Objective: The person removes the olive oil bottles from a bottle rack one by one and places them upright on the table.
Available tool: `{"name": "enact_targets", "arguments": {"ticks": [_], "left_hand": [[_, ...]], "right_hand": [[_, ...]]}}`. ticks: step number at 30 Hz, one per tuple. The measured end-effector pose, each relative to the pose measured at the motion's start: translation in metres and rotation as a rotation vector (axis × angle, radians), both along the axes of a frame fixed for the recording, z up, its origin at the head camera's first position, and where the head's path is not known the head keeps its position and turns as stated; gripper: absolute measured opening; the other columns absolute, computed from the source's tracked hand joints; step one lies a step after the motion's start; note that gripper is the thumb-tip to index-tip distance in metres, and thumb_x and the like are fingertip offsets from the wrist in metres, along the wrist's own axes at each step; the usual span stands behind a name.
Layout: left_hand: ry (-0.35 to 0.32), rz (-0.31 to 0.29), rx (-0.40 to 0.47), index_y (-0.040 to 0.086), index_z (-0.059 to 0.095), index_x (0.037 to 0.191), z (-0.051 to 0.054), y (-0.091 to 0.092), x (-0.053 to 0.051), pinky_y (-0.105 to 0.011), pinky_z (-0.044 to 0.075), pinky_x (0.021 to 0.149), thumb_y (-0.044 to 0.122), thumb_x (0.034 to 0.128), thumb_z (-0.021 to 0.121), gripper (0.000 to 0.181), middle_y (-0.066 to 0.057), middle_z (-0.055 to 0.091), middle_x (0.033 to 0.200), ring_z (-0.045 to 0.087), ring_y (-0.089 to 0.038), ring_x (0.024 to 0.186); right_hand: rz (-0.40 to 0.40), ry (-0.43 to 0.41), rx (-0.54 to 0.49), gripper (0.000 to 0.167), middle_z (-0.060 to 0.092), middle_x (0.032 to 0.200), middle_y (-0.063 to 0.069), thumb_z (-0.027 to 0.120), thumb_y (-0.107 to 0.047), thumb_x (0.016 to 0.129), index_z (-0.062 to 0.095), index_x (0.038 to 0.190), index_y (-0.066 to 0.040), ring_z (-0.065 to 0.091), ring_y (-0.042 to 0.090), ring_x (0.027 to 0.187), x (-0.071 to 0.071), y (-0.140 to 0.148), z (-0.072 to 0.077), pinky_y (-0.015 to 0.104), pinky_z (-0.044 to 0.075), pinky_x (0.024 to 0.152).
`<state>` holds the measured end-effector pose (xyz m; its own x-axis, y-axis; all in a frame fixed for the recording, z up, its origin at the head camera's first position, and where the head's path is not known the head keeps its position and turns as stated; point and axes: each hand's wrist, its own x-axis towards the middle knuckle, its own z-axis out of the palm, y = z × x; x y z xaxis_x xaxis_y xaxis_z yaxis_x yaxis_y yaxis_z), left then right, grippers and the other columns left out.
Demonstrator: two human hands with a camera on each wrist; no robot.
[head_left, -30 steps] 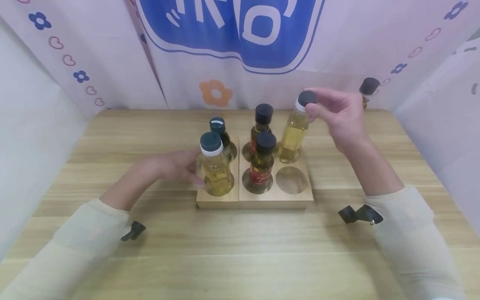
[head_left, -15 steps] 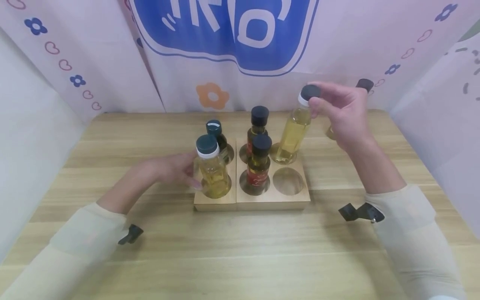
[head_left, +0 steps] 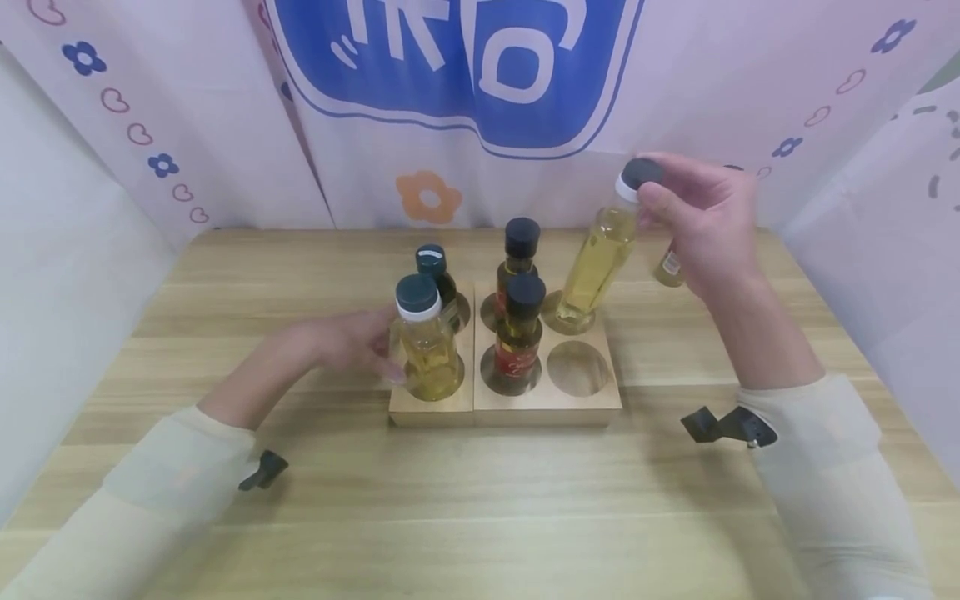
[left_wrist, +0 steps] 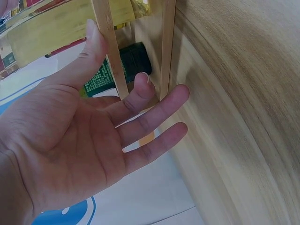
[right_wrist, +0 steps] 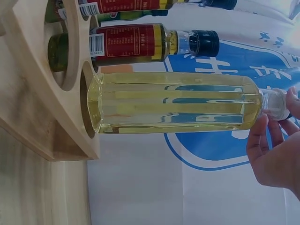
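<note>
My right hand [head_left: 708, 221] pinches the dark cap of a clear bottle of yellow oil [head_left: 597, 267], tilted with its base at the back right hole of the wooden rack [head_left: 547, 410]. In the right wrist view that oil bottle [right_wrist: 173, 102] has its base at the hole's rim, fingers round its neck. My left hand [head_left: 345, 340] lies at the rack's left side, beside another yellow oil bottle [head_left: 431, 354]; in the left wrist view the hand [left_wrist: 89, 126] has its fingers spread, thumb near the rack's edge. Two red-labelled bottles [head_left: 517, 354] [head_left: 519, 258] stand in the middle holes.
A dark green-capped bottle [head_left: 435, 271] stands in the back left hole. The front right hole [head_left: 577, 368] holds no bottle. Another bottle [head_left: 670, 265] stands behind my right hand, partly hidden. A printed curtain [head_left: 360, 167] hangs behind the table [head_left: 480, 508].
My right hand has moved right and slightly up, and the bottle it holds leans further right. The bottle behind that hand is now more covered. My left hand has stayed nearly still.
</note>
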<state>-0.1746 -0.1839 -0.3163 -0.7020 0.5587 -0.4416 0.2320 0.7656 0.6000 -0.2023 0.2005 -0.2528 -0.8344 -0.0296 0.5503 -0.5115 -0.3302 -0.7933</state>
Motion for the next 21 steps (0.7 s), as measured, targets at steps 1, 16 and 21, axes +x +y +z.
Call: {"name": "enact_targets", "arguments": {"ticks": [1,16,21], "left_hand": [[0.003,0.001,-0.002,0.002,0.014,0.164,0.001,0.0,0.0,-0.059,0.047,0.108,0.024,0.0915,0.08,0.1,-0.033,0.041,0.154,0.056,-0.047,0.128],[-0.008,-0.002,-0.021,0.0,0.004,0.165,0.001,0.0,0.0,-0.059,0.046,0.11,0.025,0.0918,0.08,0.108,-0.035,0.042,0.153,0.056,-0.047,0.129],[0.0,-0.017,0.002,-0.002,0.001,0.164,0.0,0.001,0.0,-0.061,0.04,0.114,0.021,0.0926,0.079,0.108,-0.035,0.025,0.162,0.048,-0.052,0.137]], "right_hand": [[-0.003,-0.003,-0.008,0.023,0.079,0.094,0.014,0.085,0.003,0.082,0.077,0.103,0.009,0.067,0.016,0.063,0.0,0.0,0.002,0.022,0.058,0.059],[-0.137,-0.055,-0.074,0.014,0.077,0.089,0.015,0.073,0.014,0.088,0.077,0.101,0.011,0.059,0.017,0.057,-0.004,0.008,0.019,0.02,0.053,0.054],[-0.117,-0.101,-0.135,0.018,0.077,0.09,0.018,0.079,0.012,0.084,0.075,0.102,0.013,0.064,0.02,0.064,-0.009,0.013,0.021,0.021,0.054,0.055]]}}
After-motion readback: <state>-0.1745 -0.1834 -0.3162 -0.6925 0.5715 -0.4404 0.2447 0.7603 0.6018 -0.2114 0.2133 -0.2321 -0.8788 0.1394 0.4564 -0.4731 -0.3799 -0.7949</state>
